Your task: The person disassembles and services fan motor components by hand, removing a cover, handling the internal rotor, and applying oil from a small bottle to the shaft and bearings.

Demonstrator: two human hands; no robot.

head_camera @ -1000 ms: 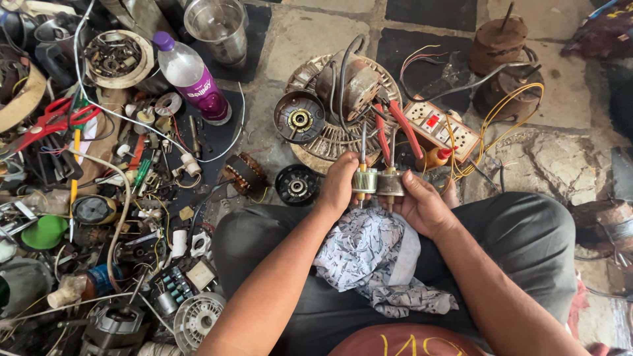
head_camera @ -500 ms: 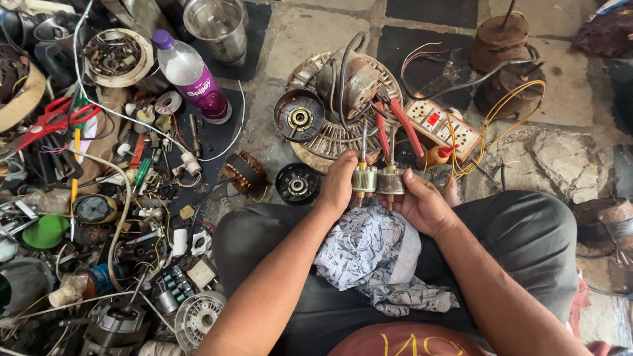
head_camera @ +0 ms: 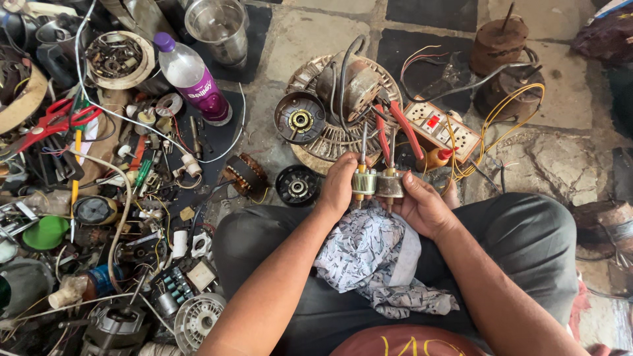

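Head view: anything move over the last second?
No visible change. The left hand holds one small motor rotor upright and the right hand holds the other rotor beside it, side by side above the patterned cloth on the lap, as before. The plastic bottle, red scissors and power strip lie where they were.
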